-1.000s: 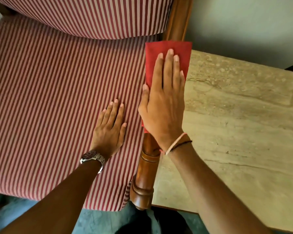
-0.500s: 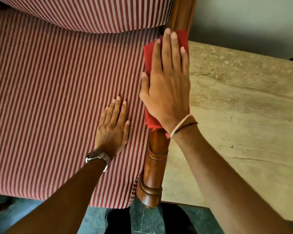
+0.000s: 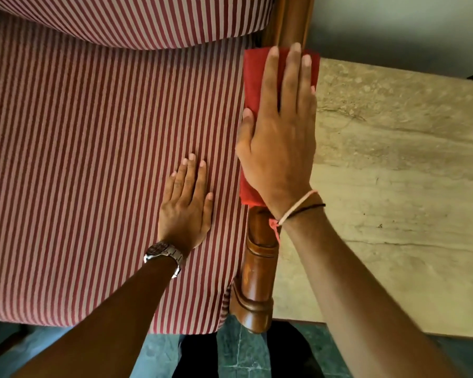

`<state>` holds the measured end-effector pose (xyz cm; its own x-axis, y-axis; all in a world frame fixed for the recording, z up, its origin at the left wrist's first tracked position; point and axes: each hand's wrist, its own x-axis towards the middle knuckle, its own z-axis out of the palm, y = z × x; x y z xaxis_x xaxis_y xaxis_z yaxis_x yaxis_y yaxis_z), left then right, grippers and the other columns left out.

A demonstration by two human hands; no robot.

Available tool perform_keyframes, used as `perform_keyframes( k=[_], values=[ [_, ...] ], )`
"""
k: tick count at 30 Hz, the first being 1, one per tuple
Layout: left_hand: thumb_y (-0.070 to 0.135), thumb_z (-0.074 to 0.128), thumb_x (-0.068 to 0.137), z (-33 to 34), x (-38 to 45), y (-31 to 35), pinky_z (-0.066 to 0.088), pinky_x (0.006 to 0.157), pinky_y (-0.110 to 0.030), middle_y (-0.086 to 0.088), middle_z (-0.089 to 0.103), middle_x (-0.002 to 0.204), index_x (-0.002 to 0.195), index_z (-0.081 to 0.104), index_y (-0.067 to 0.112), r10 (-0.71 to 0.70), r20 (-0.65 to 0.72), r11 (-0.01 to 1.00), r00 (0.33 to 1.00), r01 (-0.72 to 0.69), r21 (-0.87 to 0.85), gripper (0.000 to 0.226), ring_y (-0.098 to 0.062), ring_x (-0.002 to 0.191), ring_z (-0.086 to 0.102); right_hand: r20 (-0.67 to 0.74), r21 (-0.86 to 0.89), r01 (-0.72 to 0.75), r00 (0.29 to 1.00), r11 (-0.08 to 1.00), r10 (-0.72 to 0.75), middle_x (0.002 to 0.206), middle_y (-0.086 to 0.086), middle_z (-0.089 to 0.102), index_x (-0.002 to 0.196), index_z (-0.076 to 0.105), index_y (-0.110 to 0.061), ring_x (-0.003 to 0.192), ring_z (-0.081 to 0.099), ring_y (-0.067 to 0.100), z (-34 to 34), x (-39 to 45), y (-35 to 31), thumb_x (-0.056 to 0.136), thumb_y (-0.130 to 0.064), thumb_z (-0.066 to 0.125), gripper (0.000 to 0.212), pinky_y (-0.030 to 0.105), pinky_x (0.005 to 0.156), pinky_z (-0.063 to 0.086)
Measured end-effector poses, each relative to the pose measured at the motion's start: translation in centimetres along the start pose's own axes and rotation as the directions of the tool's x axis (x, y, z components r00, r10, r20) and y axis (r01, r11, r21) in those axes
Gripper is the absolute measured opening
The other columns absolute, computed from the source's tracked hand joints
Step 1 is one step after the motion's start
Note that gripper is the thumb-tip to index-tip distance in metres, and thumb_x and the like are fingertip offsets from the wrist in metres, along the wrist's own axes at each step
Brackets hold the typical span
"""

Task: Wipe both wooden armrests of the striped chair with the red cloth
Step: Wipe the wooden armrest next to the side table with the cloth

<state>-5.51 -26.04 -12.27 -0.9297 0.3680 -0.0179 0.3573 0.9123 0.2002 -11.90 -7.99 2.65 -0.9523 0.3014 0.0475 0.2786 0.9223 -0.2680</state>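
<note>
While the right hand (image 3: pixel 277 148) presses the red cloth (image 3: pixel 254 80) flat-palmed onto the armrest (image 3: pixel 258 257) near the chair's back, the left hand (image 3: pixel 186 208) rests open and empty on the seat (image 3: pixel 93 159) beside it; the wipe should next cover the bare front end.

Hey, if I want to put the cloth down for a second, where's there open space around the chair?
The stone tabletop, right of the armrest, is bare. So is the striped seat left of the left hand. The armrest's far end is crowded by the right hand and red cloth.
</note>
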Motion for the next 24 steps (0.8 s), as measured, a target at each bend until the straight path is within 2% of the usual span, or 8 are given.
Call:
perform_keyframes(
  k=[4, 7, 11, 15, 20, 24],
  values=[
    [0.036, 0.022, 0.107, 0.0, -0.4, 0.0, 0.020, 0.129, -0.050, -0.018, 0.019, 0.170, 0.161, 0.020, 0.007, 0.010, -0.008, 1.000, 1.000, -0.010, -0.002, 0.061, -0.030, 0.159, 0.016, 0.007, 0.087, -0.012, 1.000, 0.996, 0.011, 0.173, 0.014, 0.006, 0.163, 0.010, -0.013, 0.161, 0.003, 0.030, -0.2, -6.4, -0.4, 0.109, -0.033, 0.033, 0.062, 0.050, 0.130, 0.017],
    [0.035, 0.023, 0.107, 0.2, -0.3, -0.1, 0.021, 0.128, -0.051, -0.018, 0.020, 0.169, 0.160, 0.021, 0.006, 0.015, -0.016, 1.000, 1.000, -0.015, 0.012, 0.061, -0.030, 0.158, 0.018, 0.077, 0.052, 0.009, 0.997, 0.999, -0.013, 0.173, 0.013, 0.005, 0.163, 0.010, -0.012, 0.161, 0.002, 0.028, -0.4, -11.5, -0.3, 0.109, -0.035, 0.030, 0.062, 0.049, 0.130, 0.019],
    [0.036, 0.021, 0.107, 0.2, -0.2, -0.1, 0.021, 0.128, -0.051, -0.018, 0.019, 0.170, 0.161, 0.020, 0.007, 0.016, -0.014, 1.000, 1.000, -0.016, 0.009, 0.061, -0.030, 0.159, 0.017, 0.047, 0.013, 0.049, 0.998, 0.999, -0.049, 0.173, 0.014, 0.004, 0.163, 0.009, -0.011, 0.161, 0.001, 0.029, 0.0, -6.3, -0.3, 0.108, -0.033, 0.032, 0.064, 0.048, 0.132, 0.010],
    [0.036, 0.022, 0.107, -0.1, 0.0, 0.2, 0.021, 0.128, -0.051, -0.018, 0.019, 0.169, 0.160, 0.021, 0.007, 0.005, -0.010, 1.000, 1.000, -0.005, 0.005, 0.061, -0.030, 0.158, 0.017, 0.012, -0.056, 0.044, 0.999, 0.997, -0.043, 0.172, 0.016, 0.006, 0.163, 0.009, -0.010, 0.161, 0.003, 0.031, 0.0, -0.1, 0.0, 0.108, -0.035, 0.027, 0.063, 0.048, 0.131, 0.009],
    [0.037, 0.020, 0.107, -0.1, -0.2, 0.1, 0.021, 0.128, -0.050, -0.017, 0.018, 0.170, 0.160, 0.021, 0.007, 0.005, -0.007, 1.000, 1.000, -0.005, 0.004, 0.061, -0.030, 0.159, 0.017, 0.048, 0.033, 0.070, 0.996, 0.997, -0.071, 0.173, 0.014, 0.002, 0.163, 0.008, -0.011, 0.161, 0.000, 0.028, -0.5, -5.8, 0.0, 0.109, -0.034, 0.025, 0.061, 0.046, 0.132, 0.006],
    [0.037, 0.018, 0.107, 0.0, -0.1, 0.0, 0.022, 0.128, -0.051, -0.017, 0.019, 0.170, 0.160, 0.022, 0.007, 0.002, -0.004, 1.000, 1.000, -0.002, 0.008, 0.062, -0.029, 0.159, 0.017, 0.083, 0.014, 0.070, 0.994, 0.997, -0.071, 0.173, 0.012, 0.005, 0.163, 0.010, -0.010, 0.161, 0.001, 0.027, -0.5, -9.1, 0.0, 0.107, -0.034, 0.028, 0.063, 0.044, 0.132, 0.005]
  ],
)
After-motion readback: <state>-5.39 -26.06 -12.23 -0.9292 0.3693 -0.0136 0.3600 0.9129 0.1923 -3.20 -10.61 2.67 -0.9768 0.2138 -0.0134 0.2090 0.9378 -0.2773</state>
